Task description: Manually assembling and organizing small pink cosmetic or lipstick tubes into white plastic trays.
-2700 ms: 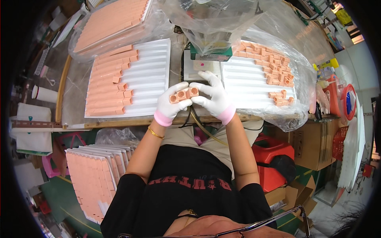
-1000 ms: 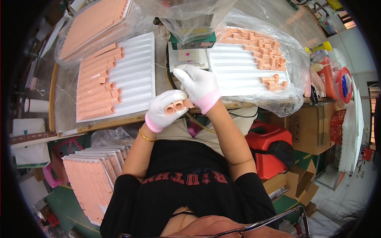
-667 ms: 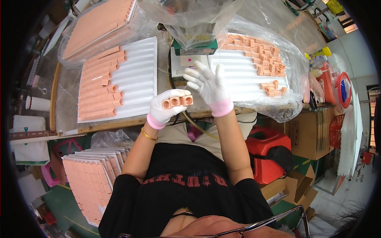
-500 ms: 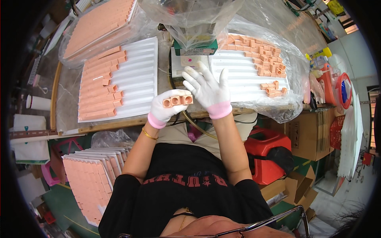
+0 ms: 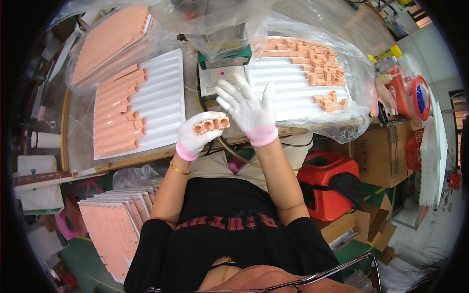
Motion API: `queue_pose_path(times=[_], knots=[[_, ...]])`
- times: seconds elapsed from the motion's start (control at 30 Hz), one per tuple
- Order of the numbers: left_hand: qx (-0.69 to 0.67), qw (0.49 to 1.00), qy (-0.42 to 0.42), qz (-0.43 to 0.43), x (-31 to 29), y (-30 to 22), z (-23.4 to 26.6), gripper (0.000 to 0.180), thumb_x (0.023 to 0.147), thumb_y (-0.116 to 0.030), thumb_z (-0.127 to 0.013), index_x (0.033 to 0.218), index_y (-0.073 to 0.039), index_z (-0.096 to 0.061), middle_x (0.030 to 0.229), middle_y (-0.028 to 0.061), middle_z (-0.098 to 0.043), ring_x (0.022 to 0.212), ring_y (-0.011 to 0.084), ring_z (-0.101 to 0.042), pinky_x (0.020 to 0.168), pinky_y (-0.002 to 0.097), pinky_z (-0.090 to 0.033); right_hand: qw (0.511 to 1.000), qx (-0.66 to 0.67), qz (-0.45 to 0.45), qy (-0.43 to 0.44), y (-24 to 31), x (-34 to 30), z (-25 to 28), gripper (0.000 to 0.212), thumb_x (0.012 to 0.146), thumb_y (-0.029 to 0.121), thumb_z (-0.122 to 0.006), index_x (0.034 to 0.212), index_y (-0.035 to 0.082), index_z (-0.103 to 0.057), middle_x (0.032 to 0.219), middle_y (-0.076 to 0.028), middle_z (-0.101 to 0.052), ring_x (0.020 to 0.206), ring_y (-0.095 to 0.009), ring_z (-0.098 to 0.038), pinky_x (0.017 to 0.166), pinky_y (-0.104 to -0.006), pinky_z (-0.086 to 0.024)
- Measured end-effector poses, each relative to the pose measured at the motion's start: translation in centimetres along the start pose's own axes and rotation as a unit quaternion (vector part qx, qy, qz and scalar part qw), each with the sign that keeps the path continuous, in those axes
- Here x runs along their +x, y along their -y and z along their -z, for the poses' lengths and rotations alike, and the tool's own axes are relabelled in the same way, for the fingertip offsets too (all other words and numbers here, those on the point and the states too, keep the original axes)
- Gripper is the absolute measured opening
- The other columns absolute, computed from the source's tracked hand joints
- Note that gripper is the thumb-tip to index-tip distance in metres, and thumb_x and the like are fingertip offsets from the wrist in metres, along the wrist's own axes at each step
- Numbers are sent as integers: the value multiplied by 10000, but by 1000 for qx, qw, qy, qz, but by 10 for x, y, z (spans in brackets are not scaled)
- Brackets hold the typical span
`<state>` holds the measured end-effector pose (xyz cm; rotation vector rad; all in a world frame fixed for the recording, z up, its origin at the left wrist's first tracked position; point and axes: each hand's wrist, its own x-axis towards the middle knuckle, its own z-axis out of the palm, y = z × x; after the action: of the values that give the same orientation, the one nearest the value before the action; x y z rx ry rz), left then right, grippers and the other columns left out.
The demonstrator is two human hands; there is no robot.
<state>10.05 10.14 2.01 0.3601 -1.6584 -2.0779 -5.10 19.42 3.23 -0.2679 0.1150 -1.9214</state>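
Note:
White gloves with pink cuffs cover both hands. In my left hand (image 5: 191, 136), closed above the table's near edge, is a short row of peach-coloured square pieces (image 5: 211, 125) with round holes facing up. My right hand (image 5: 251, 110) is raised beside it, fingers spread and palm showing, holding nothing. To the left lies a white ridged tray (image 5: 163, 93) partly filled with rows of peach pieces (image 5: 115, 119). Beyond my right hand, another white ridged tray (image 5: 278, 88) carries loose peach pieces (image 5: 322, 66), bunched toward its far and right sides.
A green box-like device (image 5: 224, 57) under clear plastic sheeting stands between the trays. Stacked filled trays (image 5: 107, 44) lie at the far left; more trays (image 5: 110, 224) stand below the table. A red plastic stool (image 5: 325, 188) and cardboard boxes (image 5: 381, 156) are at the right.
The view has shifted slightly, so the table and hands sit a little further left. My left hand keeps its hold on the row of pieces; my right hand stays spread.

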Motion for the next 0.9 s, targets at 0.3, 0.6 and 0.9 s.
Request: queue_pose_path(times=[0.3,0.6,0.9], knots=[[25,999,2,20,-5,-4,-1,337,740,-10,-710,1059,33,-608,947,39,-650,833,89,-595,748,234,-486,417,-862,283,-55,-19,7,-20,491,853,365,-547,1208,27,-518,1202,-222,-513,1110,-401,-478,949,-458,-368],[-98,995,-6,31,-6,3,10,371,774,6,-649,1126,73,-552,1004,139,-639,841,174,-641,709,265,-537,669,-693,237,-124,3,-11,8,437,981,284,-411,1289,-24,-459,1288,-188,-498,1176,-310,-491,1010,-379,-365],[-161,981,-62,83,-3,-1,6,396,809,-59,-657,1157,75,-522,1019,148,-639,824,190,-665,648,227,-550,793,-563,142,-186,-3,-18,30,566,999,407,-290,1319,-38,-431,1301,-184,-502,1101,-251,-554,945,-358,-420]])
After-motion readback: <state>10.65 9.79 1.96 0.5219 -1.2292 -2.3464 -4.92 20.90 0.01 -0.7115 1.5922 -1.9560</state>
